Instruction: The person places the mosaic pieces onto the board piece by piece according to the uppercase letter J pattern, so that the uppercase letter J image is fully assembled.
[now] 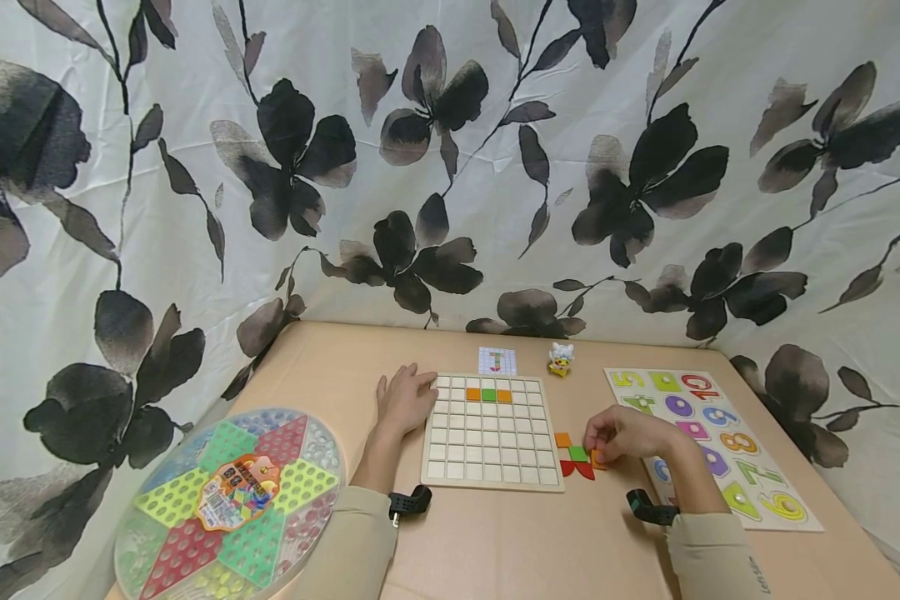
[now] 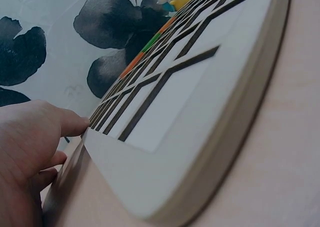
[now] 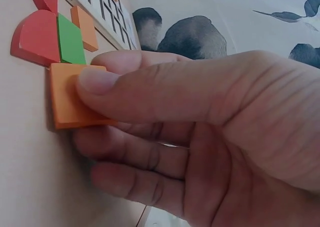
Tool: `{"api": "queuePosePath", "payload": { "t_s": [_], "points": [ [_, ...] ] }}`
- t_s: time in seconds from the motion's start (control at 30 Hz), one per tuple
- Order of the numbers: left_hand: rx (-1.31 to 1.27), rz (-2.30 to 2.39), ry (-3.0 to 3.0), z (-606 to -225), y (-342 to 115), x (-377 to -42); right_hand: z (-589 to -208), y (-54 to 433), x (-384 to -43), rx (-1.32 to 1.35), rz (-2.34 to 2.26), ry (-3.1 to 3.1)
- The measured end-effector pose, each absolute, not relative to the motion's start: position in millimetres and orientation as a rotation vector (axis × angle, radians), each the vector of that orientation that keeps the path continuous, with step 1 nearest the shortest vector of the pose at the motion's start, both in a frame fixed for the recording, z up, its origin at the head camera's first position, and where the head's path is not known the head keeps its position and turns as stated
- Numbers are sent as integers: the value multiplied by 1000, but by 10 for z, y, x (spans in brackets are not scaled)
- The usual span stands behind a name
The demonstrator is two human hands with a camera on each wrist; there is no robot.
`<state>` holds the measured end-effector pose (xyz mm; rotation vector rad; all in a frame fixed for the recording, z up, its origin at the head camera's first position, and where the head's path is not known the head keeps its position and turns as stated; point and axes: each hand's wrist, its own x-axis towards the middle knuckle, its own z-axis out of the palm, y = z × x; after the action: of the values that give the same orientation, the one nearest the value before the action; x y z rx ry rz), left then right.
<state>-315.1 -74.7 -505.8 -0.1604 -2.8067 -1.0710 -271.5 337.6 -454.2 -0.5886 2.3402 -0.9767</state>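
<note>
A white gridded board (image 1: 495, 454) lies in the middle of the table. In its second row from the far side sit an orange tile (image 1: 472, 394), a green tile (image 1: 488, 395) and another orange tile (image 1: 504, 396). My left hand (image 1: 407, 402) rests at the board's left edge, fingertips at the rim. To the right of the board, my right hand (image 1: 633, 437) pinches an orange square tile (image 3: 65, 97) between thumb and fingers. Beside that tile lie a green tile (image 3: 71, 39), another orange tile (image 3: 85, 29) and two red rounded pieces (image 3: 37, 39).
Behind the board are a small card (image 1: 497, 361) with a coloured pattern and a toy figurine (image 1: 560, 360). A number puzzle board (image 1: 783, 479) lies at the right, partly behind my right hand. A round, colourful game board (image 1: 251, 542) covers the left front. Floral cloth (image 1: 525, 167) hangs behind the table.
</note>
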Motion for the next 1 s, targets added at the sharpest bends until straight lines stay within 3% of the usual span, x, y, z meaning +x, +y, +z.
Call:
{"api": "queuePosePath", "payload": {
  "t_s": [1.0],
  "points": [
    [-164,-1081,-2772,-5110,-751,-3137,-4534,3047,-2826,-626,-1227,2748]
  ]
}}
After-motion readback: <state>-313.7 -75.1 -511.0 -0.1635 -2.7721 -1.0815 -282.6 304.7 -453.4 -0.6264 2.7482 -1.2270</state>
